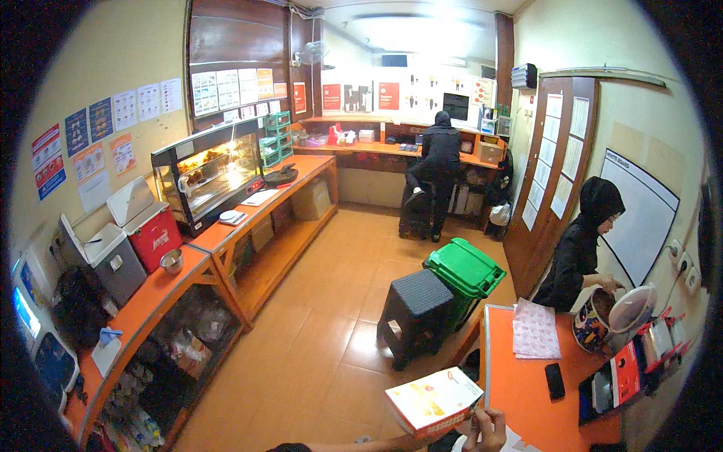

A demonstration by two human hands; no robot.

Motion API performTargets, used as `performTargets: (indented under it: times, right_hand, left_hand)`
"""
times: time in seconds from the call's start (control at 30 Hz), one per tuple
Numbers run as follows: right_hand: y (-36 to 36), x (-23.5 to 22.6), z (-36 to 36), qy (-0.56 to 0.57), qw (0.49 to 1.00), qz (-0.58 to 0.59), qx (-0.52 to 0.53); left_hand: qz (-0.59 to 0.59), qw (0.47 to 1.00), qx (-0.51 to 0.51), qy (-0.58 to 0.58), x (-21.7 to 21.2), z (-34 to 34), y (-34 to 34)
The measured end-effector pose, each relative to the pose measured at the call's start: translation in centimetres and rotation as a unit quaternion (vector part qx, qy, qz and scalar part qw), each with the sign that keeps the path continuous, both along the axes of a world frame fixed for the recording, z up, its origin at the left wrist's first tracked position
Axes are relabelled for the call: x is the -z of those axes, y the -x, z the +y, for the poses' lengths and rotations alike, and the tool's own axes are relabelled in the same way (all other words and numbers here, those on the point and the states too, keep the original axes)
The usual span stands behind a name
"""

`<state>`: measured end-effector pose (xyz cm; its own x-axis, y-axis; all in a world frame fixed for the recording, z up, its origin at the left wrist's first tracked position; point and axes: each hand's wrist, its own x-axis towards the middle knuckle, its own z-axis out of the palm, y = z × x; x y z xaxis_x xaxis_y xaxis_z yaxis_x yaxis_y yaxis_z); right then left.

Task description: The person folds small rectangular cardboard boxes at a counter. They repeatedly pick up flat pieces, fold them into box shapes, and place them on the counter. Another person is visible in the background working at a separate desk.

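White cardboard, yellow-printed: one flat box (433, 397), above the floor at the near corner of the grey-edged orange table (520, 380). Right hand (488, 431): fingers curled closed on the box's near right corner. Left hand: behind the box's lower edge; I cannot tell its fingers. On the tabletop: black rectangular phone (554, 382); pink-patterned paper sheets (536, 329). Beyond: black plastic stool (418, 297), just beside a green lidded bin (465, 265).

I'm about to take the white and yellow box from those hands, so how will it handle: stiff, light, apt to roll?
The box is probably fairly stiff, since its top looks flat and its edges straight. It may be light for its size, as it looks like thin card, though its contents are hidden. Its flat faces make rolling unlikely.
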<state>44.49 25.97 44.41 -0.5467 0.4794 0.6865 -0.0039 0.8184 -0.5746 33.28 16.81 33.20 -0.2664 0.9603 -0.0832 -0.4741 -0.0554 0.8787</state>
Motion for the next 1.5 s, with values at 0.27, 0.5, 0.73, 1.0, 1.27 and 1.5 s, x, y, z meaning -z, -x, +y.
performTargets:
  times: [0.27, 0.5, 0.73, 1.0, 1.27, 1.5]
  right_hand:
    - [0.7, 1.5, -1.0, 0.01, 0.998, -0.048, -0.043]
    - [0.4, 2.1, 2.0, 0.401, 0.909, 0.052, -0.1]
    - [0.4, 5.0, 2.4, 0.404, 0.912, 0.057, -0.042]
    - [1.1, 2.3, 1.6, 0.112, 0.985, 0.128, 0.017]
    - [1.5, 0.3, 0.4, 0.003, 0.999, 0.049, -0.009]
    - [2.0, 0.8, 0.0, -0.085, 0.988, 0.09, 0.098]
  left_hand:
    - [-0.003, 1.0, 0.012, -0.011, -0.2, 1.2, 0.3]
    - [-0.012, 0.998, 0.053, -0.032, -0.1, 0.1, 2.6]
    - [-0.054, 0.997, 0.038, -0.045, 0.0, 0.0, 2.3]
    - [-0.06, 0.997, 0.034, -0.036, 0.2, -0.1, 2.2]
    - [-0.084, 0.995, 0.033, -0.044, 0.4, 0.3, 1.6]
    - [-0.139, 0.988, 0.022, -0.06, 0.9, 0.2, 0.9]
